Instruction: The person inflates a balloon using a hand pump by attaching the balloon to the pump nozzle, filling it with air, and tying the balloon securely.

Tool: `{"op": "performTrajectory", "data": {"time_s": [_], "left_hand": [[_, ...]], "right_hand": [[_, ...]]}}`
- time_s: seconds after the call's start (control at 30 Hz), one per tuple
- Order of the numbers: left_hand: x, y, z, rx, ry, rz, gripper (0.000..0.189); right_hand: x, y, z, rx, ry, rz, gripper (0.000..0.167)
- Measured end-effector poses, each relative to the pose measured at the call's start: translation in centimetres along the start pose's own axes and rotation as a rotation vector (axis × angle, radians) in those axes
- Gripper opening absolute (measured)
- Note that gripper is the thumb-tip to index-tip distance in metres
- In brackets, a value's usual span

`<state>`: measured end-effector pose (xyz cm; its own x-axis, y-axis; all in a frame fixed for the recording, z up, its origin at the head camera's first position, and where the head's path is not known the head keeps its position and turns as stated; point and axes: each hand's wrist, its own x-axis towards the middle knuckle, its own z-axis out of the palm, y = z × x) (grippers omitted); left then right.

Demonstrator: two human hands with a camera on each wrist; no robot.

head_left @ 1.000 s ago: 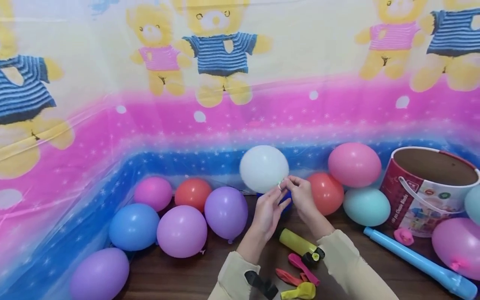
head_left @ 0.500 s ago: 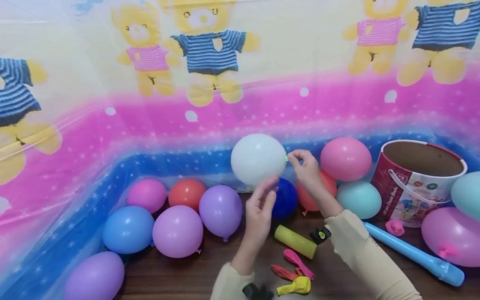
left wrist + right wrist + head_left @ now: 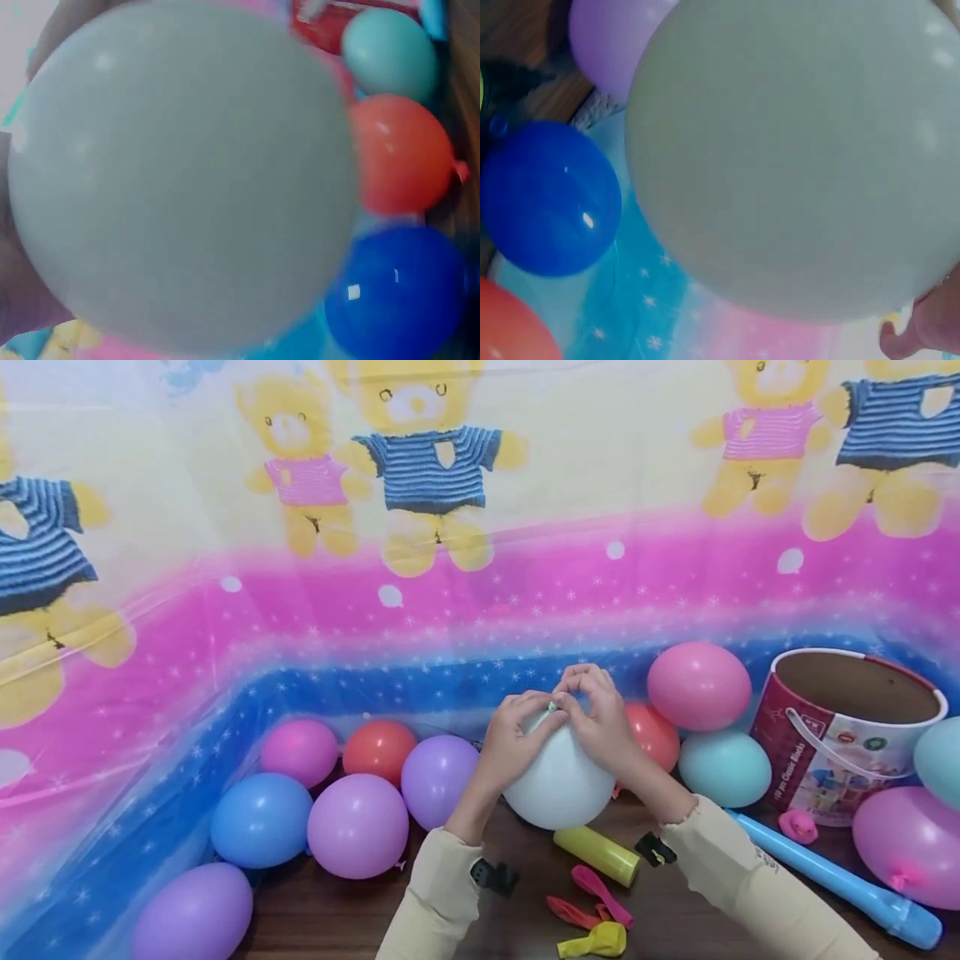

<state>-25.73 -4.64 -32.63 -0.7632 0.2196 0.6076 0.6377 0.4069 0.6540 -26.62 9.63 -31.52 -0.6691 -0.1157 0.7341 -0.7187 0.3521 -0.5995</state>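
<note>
A white inflated balloon (image 3: 558,781) is held up with its neck on top, where a small green bit (image 3: 552,707) shows. My left hand (image 3: 513,739) grips the neck area from the left, thumb and fingers bent round it. From the other side my right hand (image 3: 600,722) pinches at the same spot, fingertips meeting the left ones. Both wrist views are mostly filled by the balloon (image 3: 184,180); the fingertips are hidden there. Below lie a yellow tube (image 3: 597,856) and uninflated balloons: pink (image 3: 602,895), red (image 3: 573,912) and yellow (image 3: 596,941).
Several inflated balloons, such as a light purple one (image 3: 357,827), stand on the left. A red balloon (image 3: 654,739), a blue balloon (image 3: 397,292), a block bucket (image 3: 806,739), a pink toy duck (image 3: 797,827) and a light-blue pump (image 3: 840,881) surround the work area.
The white balloon has come down and turned, its neck now upward instead of to the right. My left hand, apart from the neck half a second ago, has joined the right hand at it.
</note>
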Motion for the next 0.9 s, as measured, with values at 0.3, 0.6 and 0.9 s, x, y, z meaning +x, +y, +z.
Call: {"op": "performTrajectory", "data": {"time_s": [0.3,0.6,0.9], "left_hand": [[0.6,1.6,0.0,-0.001,-0.019,-0.143,0.019],[0.3,0.9,-0.2,-0.061,0.043,-0.131,0.018],[-0.5,1.0,-0.6,-0.097,0.019,-0.133,0.017]], "right_hand": [[2.2,0.8,-0.4,0.019,0.167,0.295,0.022],[2.4,0.5,0.2,0.034,0.025,0.410,0.021],[0.6,0.9,-2.3,0.205,-0.450,0.370,0.028]]}}
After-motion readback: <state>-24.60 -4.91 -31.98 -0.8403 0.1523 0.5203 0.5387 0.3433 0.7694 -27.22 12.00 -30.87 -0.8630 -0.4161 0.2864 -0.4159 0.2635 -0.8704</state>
